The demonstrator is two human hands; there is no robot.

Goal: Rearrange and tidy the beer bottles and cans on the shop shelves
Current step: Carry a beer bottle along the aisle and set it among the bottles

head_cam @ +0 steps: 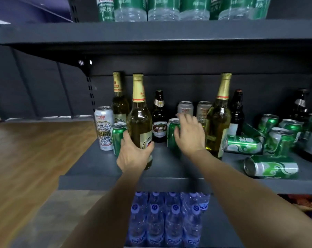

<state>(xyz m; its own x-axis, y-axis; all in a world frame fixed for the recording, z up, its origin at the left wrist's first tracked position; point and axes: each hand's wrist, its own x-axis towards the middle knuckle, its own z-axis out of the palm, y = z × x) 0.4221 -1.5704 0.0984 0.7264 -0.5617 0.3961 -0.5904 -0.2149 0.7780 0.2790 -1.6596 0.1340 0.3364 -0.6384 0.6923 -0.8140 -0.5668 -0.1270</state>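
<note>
Hands work side by side at the middle shelf [169, 169]. The left hand [132, 154] grips the lower body of a tall gold-foiled bottle [139, 122], thumb and fingers wrapped round its label, the bottle upright near the shelf's front. The right hand [189, 133] curls over an upright green can [172, 135], fingers reaching past its top and thumb against its side. Just left of the held bottle stand another green can [118, 136] and a white patterned can [103, 127], with a second gold-foiled bottle [119, 102] behind. Between the hands a brown bottle [159, 120] stands further back. To the right rise a third gold-foiled bottle [218, 122] and dark bottles [236, 113]. Two silver cans [185, 108] stand at the back. Further right, green cans lie scattered, two lying cans [271, 167] on their sides. Water bottles [167, 217] fill the shelf below.
</note>
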